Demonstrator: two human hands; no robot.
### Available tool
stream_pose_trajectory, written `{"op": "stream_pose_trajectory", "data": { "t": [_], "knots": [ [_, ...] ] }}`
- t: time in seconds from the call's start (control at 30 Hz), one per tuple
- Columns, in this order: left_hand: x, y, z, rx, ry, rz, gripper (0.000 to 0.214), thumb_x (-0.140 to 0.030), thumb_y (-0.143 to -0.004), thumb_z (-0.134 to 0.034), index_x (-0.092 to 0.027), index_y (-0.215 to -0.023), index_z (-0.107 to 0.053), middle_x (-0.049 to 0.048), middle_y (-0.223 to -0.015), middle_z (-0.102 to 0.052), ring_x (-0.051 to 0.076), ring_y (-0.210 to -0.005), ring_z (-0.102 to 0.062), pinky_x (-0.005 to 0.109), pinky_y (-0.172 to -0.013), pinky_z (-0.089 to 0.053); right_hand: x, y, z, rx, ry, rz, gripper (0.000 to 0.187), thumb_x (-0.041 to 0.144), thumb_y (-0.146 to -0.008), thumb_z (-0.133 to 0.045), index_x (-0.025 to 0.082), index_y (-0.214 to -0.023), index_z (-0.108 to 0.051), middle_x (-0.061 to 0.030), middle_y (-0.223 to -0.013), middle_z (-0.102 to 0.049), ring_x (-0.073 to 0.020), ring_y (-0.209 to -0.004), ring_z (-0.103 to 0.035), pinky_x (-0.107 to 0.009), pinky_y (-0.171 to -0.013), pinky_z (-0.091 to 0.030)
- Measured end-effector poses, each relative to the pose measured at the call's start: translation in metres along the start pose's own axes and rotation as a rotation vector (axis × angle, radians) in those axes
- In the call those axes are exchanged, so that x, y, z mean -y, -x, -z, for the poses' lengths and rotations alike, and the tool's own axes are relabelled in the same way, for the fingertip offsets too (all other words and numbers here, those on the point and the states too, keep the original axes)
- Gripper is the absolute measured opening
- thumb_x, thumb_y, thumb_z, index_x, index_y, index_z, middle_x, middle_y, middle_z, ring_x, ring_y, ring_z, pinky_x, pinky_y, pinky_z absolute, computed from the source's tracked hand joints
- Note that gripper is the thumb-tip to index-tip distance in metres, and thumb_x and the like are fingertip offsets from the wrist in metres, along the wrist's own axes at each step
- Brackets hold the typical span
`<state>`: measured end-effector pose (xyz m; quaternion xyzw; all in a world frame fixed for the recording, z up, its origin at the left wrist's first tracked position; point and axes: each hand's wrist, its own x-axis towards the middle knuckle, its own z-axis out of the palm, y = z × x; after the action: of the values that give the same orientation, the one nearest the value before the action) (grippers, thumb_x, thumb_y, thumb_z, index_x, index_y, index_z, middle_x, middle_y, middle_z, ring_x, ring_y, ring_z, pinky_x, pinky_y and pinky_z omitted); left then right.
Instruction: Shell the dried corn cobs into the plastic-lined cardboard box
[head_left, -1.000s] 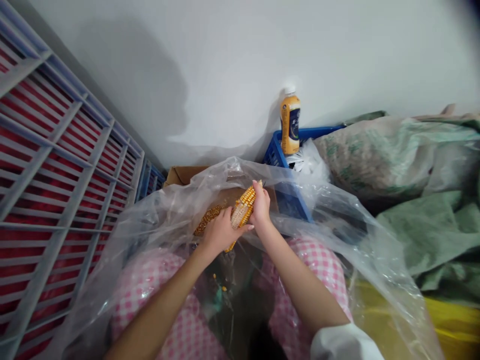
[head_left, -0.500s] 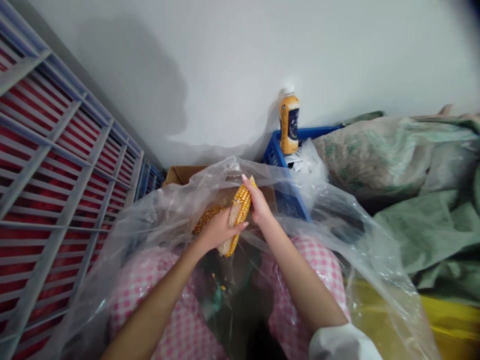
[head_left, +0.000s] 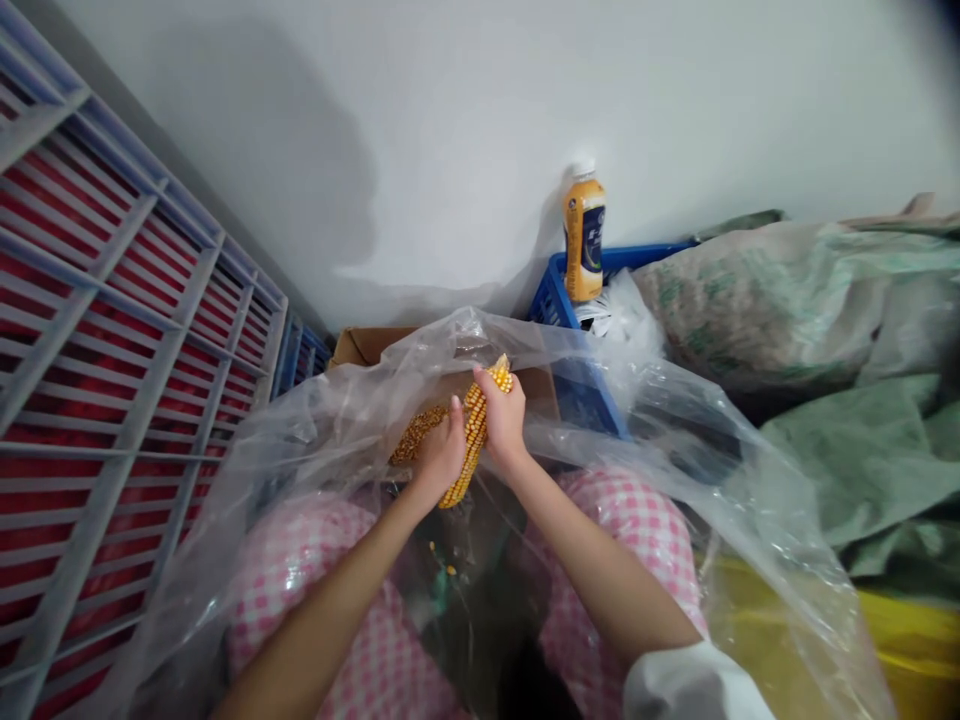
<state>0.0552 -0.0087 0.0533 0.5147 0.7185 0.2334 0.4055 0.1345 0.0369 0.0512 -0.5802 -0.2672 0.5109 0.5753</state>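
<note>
A yellow corn cob (head_left: 469, 450) slants between my hands above a clear plastic sheet, a side full of kernels facing up. My right hand (head_left: 506, 415) is wrapped round its upper end, thumb laid across the kernels. Lower down, my left hand (head_left: 441, 455) holds the cob from the left side; its thumb is raised off the kernels and its fingers are partly hidden. Just beyond the left hand lies a heap of loose kernels (head_left: 411, 438). A few stray kernels (head_left: 450, 570) lie lower down, between the knees.
Clear plastic sheeting (head_left: 337, 400) drapes over my knees in pink checked cloth (head_left: 630, 510) and over a cardboard box (head_left: 367, 345). Slatted crates (head_left: 112, 290) stand left. At right are a blue basket (head_left: 551, 290), a yellow bottle (head_left: 584, 235) and stuffed sacks (head_left: 787, 300).
The cob has turned, so its bare strip no longer shows. My left thumb has lifted off it, and my right thumb now lies across its upper end.
</note>
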Motion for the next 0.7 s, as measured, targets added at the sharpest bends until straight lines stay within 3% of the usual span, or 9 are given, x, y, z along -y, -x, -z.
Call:
{"op": "stream_pose_trajectory", "data": {
  "t": [0.17,0.47,0.7],
  "knots": [
    [0.001,-0.002,-0.004,-0.022,-0.106,0.014,0.079,-0.055,-0.090,-0.001,-0.011,-0.091,-0.067,0.0204,-0.099,-0.069,0.031,-0.103,-0.062,0.039,-0.082,-0.045,-0.007,0.000,0.001,0.000,0.061,0.044,0.035,0.046,-0.061,-0.069,0.019,-0.075,-0.051,0.0046,-0.066,-0.052,-0.0112,-0.062,-0.045,-0.025,-0.060,-0.036],
    [0.005,-0.005,-0.002,-0.011,-0.147,-0.058,0.073,-0.054,-0.090,-0.003,-0.015,-0.071,-0.062,0.0173,-0.081,-0.070,0.026,-0.082,-0.066,0.032,-0.067,-0.044,-0.011,-0.004,0.004,0.005,0.091,0.049,0.032,0.044,-0.061,-0.067,0.019,-0.074,-0.051,0.0038,-0.066,-0.054,-0.0123,-0.062,-0.046,-0.025,-0.060,-0.035],
    [0.005,-0.006,-0.001,0.016,-0.138,-0.094,0.068,-0.053,-0.091,-0.007,-0.016,-0.066,-0.059,0.0159,-0.074,-0.068,0.024,-0.076,-0.064,0.030,-0.064,-0.041,-0.013,-0.005,0.005,0.002,0.090,0.040,0.031,0.042,-0.061,-0.066,0.019,-0.074,-0.051,0.0045,-0.064,-0.053,-0.0122,-0.062,-0.045,-0.025,-0.060,-0.035]
  ]
}}
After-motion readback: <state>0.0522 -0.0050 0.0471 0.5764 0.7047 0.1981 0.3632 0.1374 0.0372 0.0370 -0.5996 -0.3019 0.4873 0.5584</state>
